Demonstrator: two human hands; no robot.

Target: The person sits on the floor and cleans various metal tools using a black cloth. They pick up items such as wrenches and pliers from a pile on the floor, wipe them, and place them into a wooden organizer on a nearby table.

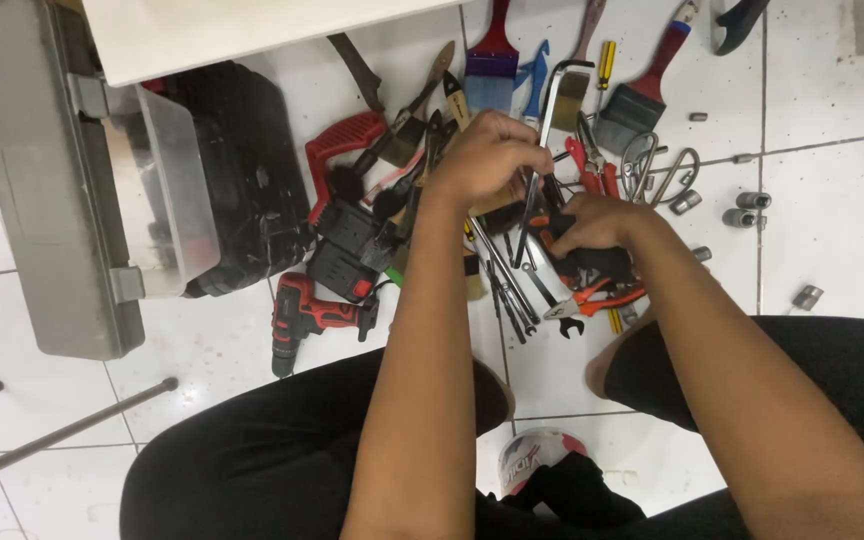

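While the right hand (592, 222) grips black-handled pliers (602, 270), the left hand (487, 155) pinches a long hex key (552, 110).

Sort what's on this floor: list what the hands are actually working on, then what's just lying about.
In hand:
left hand on a long metal tool
right hand on the wrench pile

Lying about:
red drill
paintbrushes
sockets
grey case
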